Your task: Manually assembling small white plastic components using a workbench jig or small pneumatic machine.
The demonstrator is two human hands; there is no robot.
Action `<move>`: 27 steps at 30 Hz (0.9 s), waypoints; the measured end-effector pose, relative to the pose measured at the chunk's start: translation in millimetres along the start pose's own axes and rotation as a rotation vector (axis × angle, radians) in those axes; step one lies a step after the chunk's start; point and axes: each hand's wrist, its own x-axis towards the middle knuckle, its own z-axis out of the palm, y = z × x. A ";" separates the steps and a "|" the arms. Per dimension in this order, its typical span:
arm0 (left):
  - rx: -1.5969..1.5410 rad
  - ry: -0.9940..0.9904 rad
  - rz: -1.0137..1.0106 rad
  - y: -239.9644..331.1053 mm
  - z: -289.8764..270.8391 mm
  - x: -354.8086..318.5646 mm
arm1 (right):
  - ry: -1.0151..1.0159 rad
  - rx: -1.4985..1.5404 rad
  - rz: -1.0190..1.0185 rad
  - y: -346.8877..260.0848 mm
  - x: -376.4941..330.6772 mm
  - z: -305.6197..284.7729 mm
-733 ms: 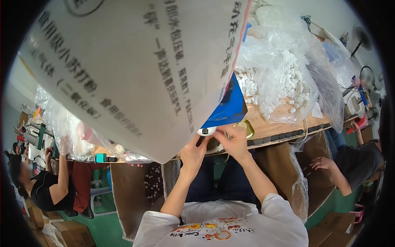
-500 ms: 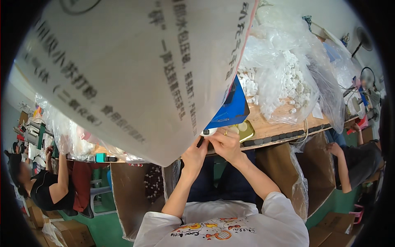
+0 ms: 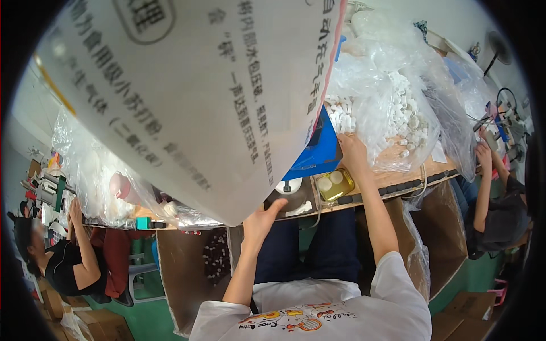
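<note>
A blue machine (image 3: 318, 150) stands on the bench in front of me, with a dark metal tip and a white rounded part (image 3: 289, 186) beneath it. Below that, my left hand (image 3: 260, 223) is open, thumb stretched out and nothing visible in it; the hanging sheet partly covers its fingers. My right hand (image 3: 354, 152) reaches past the machine's right side to a pile of small white plastic pieces (image 3: 343, 112). Its fingertips are at the pile, and whether they grip a piece is hidden. Beside that forearm lies a yellow-green tray (image 3: 347, 183) with round pale pieces in it.
A large white printed sheet (image 3: 187, 102) hangs close in front, blocking much of the left. Clear plastic bags (image 3: 392, 62) with more white pieces cover the right of the bench (image 3: 421, 175). Cardboard boxes (image 3: 193, 273) stand below. Other people work at left and right.
My hands were together under the machine and have parted. The right one has moved up and right to the white pieces; the left has drawn slightly left and opened.
</note>
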 end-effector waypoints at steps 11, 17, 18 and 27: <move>0.146 0.135 0.182 37.2 -15.5 10.0 | -0.105 1.281 0.232 -126.1 -62.9 19.9; 0.995 -0.218 -0.287 48.0 -146.0 -41.2 | -0.283 0.794 0.074 -157.4 -62.1 -11.2; 0.998 -0.221 -0.281 41.8 -148.0 -39.9 | -0.218 0.680 -0.065 -155.6 -61.1 -9.2; 0.828 0.091 -0.169 -21.5 -71.4 7.4 | 0.053 0.585 -0.272 -159.4 -70.5 1.5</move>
